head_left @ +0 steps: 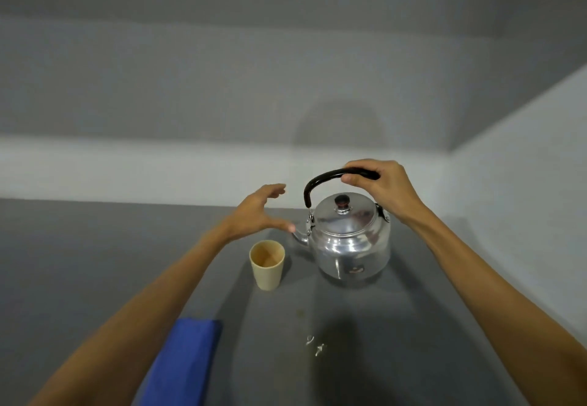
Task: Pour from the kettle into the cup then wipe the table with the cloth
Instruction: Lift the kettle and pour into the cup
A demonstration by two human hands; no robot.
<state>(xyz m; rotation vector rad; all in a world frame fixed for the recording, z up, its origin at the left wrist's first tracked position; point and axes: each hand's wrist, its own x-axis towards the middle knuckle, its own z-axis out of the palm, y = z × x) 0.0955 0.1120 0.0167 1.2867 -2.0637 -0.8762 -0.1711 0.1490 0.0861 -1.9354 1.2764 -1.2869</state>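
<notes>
both bare forearms reach toward 12 o'clock; the right hand [386, 188] is curled closed, knuckles up, at 1 o'clock; the left hand [260, 212] hovers at 11 o'clock, fingers spread apart, gripping nothing

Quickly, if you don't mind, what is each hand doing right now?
Left hand: open, empty, near the kettle's spout.
Right hand: closed on the kettle's black handle.

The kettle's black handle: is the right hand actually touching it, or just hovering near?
Touching. The head view shows the right hand wrapped around the top of the kettle handle, fingers over it and thumb under.
</notes>
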